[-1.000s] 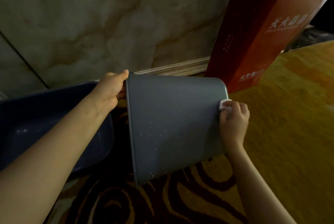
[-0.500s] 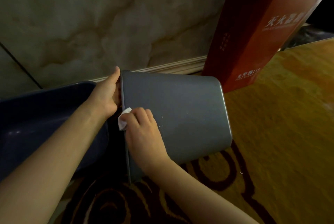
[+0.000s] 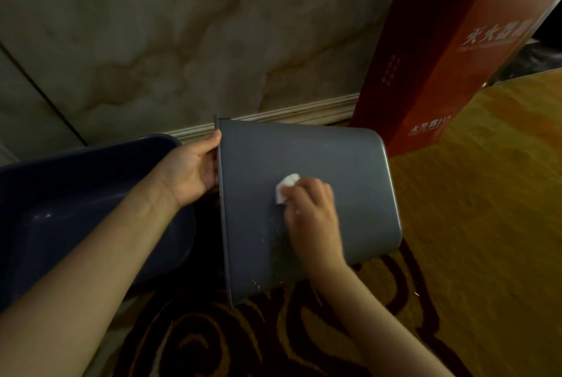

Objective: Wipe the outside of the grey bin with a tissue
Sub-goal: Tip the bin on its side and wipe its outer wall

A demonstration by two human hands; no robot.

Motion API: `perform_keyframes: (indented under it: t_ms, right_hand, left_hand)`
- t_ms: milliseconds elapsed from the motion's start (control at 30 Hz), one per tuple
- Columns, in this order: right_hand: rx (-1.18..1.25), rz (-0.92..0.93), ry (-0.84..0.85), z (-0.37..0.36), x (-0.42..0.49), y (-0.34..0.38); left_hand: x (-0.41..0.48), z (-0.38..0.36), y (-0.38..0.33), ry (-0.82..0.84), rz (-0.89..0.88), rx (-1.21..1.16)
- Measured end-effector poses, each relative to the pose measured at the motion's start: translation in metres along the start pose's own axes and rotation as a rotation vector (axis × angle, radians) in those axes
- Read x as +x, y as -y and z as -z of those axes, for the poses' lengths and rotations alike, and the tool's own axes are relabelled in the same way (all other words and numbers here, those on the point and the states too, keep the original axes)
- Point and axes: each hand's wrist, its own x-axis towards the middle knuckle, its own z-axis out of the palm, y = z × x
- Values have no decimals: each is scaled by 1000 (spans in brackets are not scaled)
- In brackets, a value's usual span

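The grey bin (image 3: 340, 169) lies tipped on its side over the carpet, its rim to the left and its base to the right. My left hand (image 3: 191, 169) grips the rim at its upper left. My right hand (image 3: 310, 212) presses a small white wad of tissue (image 3: 286, 186) against the middle of the bin's upturned side. Small pale specks dot the bin wall below that hand, toward the rim.
A dark blue tub (image 3: 76, 194) sits at the left, partly under my left forearm. A tall red box (image 3: 441, 51) stands against the marbled wall (image 3: 182, 35) just behind the bin's base. Yellow carpet with dark swirls (image 3: 471, 224) spreads to the right and front.
My right hand with the tissue swept from the bin's base end to the rim, then back toward the middle. The left hand has kept its hold on the rim.
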Motion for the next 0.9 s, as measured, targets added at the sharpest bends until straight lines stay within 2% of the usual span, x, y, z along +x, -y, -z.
perform_keyframes:
  t_ms: [167,333,633,767,900]
  right_hand:
    - [-99,-323,-58,28,-2,-60]
    - [-132,-457,-107,39,1,-86]
    - [-157,-525,-36,30,23,-91]
    - [-170,-541,-23,27,28,-93]
    - [-179,-548,-15,23,39,-81]
  left_hand:
    - [1,3,0,3,14,-28]
    - [6,5,-1,-59,26,-37]
    - [7,5,3,-154,55,-82]
    - [-7,14,17,-147,128,32]
    - [-18,19,30,-145,131,24]
